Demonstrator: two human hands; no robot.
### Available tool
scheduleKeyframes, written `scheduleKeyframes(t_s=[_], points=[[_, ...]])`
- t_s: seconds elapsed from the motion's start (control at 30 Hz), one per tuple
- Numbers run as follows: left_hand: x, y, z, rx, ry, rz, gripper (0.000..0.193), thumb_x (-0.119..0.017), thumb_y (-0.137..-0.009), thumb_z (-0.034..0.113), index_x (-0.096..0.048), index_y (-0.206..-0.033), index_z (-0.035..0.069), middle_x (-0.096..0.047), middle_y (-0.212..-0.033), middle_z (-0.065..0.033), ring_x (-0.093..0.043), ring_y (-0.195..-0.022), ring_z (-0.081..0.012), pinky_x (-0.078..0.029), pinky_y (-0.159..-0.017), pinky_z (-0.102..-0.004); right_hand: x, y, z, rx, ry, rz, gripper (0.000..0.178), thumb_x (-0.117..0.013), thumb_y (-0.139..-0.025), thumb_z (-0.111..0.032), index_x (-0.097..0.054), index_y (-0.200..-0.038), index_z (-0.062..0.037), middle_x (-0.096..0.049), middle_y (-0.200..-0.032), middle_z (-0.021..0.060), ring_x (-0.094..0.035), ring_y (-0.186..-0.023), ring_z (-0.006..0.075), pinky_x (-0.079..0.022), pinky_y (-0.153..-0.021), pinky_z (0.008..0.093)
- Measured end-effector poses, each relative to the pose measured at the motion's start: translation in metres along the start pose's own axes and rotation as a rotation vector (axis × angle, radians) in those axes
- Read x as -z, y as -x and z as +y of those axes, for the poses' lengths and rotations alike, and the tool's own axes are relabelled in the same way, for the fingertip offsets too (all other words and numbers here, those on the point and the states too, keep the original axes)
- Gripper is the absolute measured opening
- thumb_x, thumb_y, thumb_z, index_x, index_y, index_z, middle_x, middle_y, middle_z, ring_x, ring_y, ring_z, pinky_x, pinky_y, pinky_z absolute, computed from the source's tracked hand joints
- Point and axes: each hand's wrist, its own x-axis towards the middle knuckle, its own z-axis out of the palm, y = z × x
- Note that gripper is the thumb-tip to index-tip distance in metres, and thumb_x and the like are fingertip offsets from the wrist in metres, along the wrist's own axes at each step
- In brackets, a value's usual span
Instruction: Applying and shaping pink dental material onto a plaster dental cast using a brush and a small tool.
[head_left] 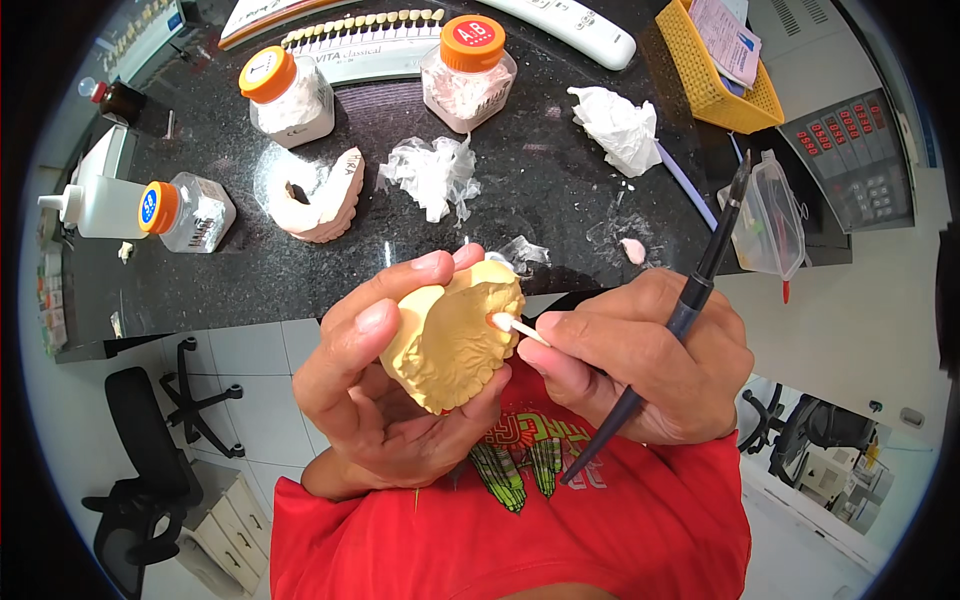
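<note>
Head view, clock centred on the yellow dental model (450, 335). Model is up in the air, just off the near edge of the black worktop (540, 180), hollow side facing the camera.

Left hand (352, 400) at 8: grip part-closed round the model, fingertips at 10 to 12, thumb on the rim at 4.

Right hand (650, 360) at 3: grip pinched down on a cotton swab (526, 331). White tip meets the model's inner side at 3, at an orange-rimmed spot. Same hand carries a black brush (684, 318), slanting 7 to 1.

Worktop: pale plaster arch (345, 205) between 10 and 11, blue-topped jar (205, 212) at 10, orange-lidded jars (468, 85) at 11 and 12, crumpled plastic (435, 175) at 12, crumpled tissue (618, 130) past 1, pink lump (633, 250) at 2. Yellow basket (705, 75) farther out, between 1 and 2.

Red shirt (480, 540) at 6.
</note>
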Motion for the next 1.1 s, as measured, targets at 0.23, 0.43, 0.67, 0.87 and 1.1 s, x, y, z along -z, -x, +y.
scheduleKeyframes(t_s=[0.23, 0.43, 0.67, 0.87, 1.1], points=[[0.000, -0.002, 0.001, 0.010, 0.022, -0.016, 0.082, -0.072, -0.069, -0.011, -0.024, -0.134, 0.003, -0.040, -0.125, -0.0303, -0.054, -0.114, -0.0383, -0.052, -0.092, -0.0488, 0.002, 0.003, 0.001, -0.009, 0.012, -0.022, 0.025, -0.075, -0.067, -0.011, -0.068, -0.090, -0.0016, -0.060, -0.063, 0.0046, -0.057, -0.052, 0.0129, -0.044, -0.043, 0.0235], [0.000, -0.001, -0.002, 0.074, 0.133, -0.015, 0.086, -0.073, -0.068, -0.012, -0.022, -0.136, 0.003, -0.041, -0.127, -0.0309, -0.053, -0.115, -0.0388, -0.050, -0.094, -0.0470, 0.006, -0.001, -0.001, 0.007, 0.045, 0.027, 0.032, -0.085, -0.065, -0.014, -0.066, -0.087, -0.0017, -0.066, -0.066, 0.0063, -0.061, -0.051, 0.0153, -0.043, -0.043, 0.0233], [0.000, 0.004, 0.002, 0.139, 0.161, 0.053, 0.087, -0.075, -0.066, -0.011, -0.023, -0.135, 0.002, -0.044, -0.126, -0.0303, -0.053, -0.116, -0.0353, -0.050, -0.095, -0.0445, 0.011, 0.002, 0.000, 0.019, 0.043, -0.034, 0.030, -0.081, -0.072, -0.020, -0.064, -0.089, -0.0003, -0.066, -0.066, 0.0081, -0.059, -0.050, 0.0136, -0.042, -0.042, 0.0224], [0.018, 0.017, 0.013, 0.317, 0.040, 0.248, 0.085, -0.076, -0.070, -0.001, -0.025, -0.137, 0.000, -0.047, -0.127, -0.0287, -0.051, -0.120, -0.0315, -0.051, -0.092, -0.0374, 0.028, 0.023, 0.009, -0.088, -0.186, 0.312, 0.062, -0.030, -0.098, -0.053, -0.056, -0.106, 0.0035, -0.056, -0.067, 0.0091, -0.053, -0.053, 0.0123, -0.037, -0.045, 0.0238], [0.020, 0.013, 0.009, 0.380, 0.032, 0.277, 0.084, -0.076, -0.070, 0.001, -0.027, -0.138, -0.005, -0.044, -0.133, -0.0284, -0.047, -0.124, -0.0297, -0.048, -0.097, -0.0350, 0.010, 0.040, 0.010, -0.465, -0.393, 0.103, 0.026, -0.064, -0.073, 0.004, -0.065, -0.099, 0.0050, -0.064, -0.081, 0.0142, -0.062, -0.070, 0.0143, -0.049, -0.062, 0.0229]])
